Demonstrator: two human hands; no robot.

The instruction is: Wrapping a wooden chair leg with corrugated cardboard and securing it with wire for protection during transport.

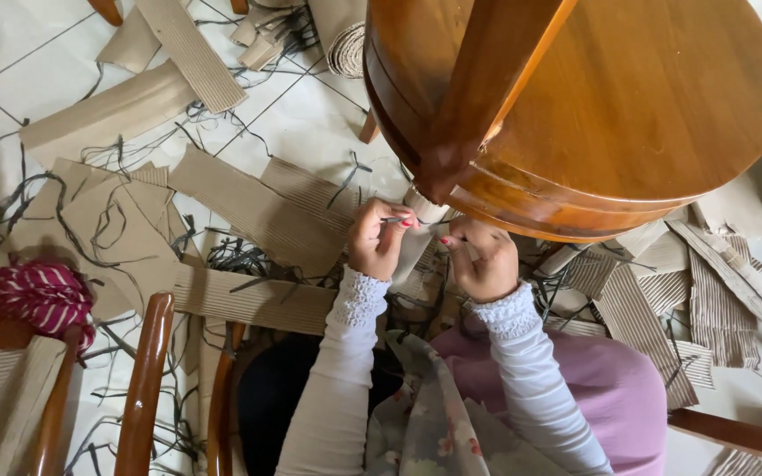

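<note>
While both hands pinch closed on a thin dark strand [396,219], the left hand [377,240] and right hand [484,261] sit just below the round wooden table [628,106], above cardboard strips [249,300].

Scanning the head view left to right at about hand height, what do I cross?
Striped red-and-white cloth → curved wooden chair rail → left hand → right hand → corrugated cardboard strips.
</note>
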